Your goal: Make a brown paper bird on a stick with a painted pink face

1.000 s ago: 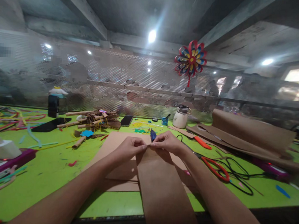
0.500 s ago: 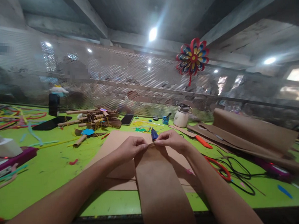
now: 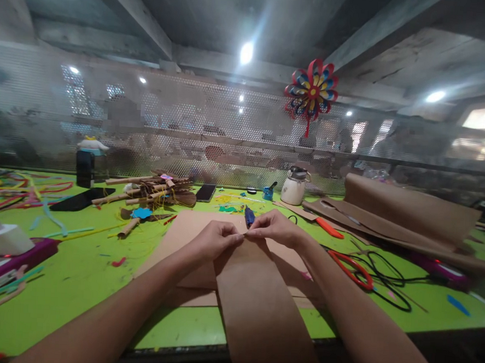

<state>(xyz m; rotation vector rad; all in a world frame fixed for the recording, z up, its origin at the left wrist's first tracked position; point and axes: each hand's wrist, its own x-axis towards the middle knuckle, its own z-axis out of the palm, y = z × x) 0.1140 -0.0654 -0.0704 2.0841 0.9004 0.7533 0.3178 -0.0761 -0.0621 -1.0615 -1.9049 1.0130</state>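
Observation:
A long strip of brown kraft paper (image 3: 260, 292) runs from the table's front edge up to my fingers. My left hand (image 3: 216, 240) pinches its far end near the left corner. Close beside it, my right hand (image 3: 276, 227) pinches the same end, and the fingertips of both hands almost meet. The edge there looks slightly folded, though the fingers partly hide it. Under the strip lie larger flat sheets of brown paper (image 3: 190, 227). Just beyond my fingertips is a dark blue tool tip, perhaps a glue gun (image 3: 249, 217), its rest hidden.
Scissors with orange handles (image 3: 350, 269) lie beside a black cable (image 3: 388, 275) at right. An orange-handled cutter (image 3: 330, 228), brown paper rolls (image 3: 405, 213) and a white bottle (image 3: 294, 186) stand farther back. Left are paper sticks (image 3: 151, 189) and a purple power strip (image 3: 45, 251).
Both hands stay pinched on the paper's end, and the fingers have shifted slightly along it. The whole view has moved a little.

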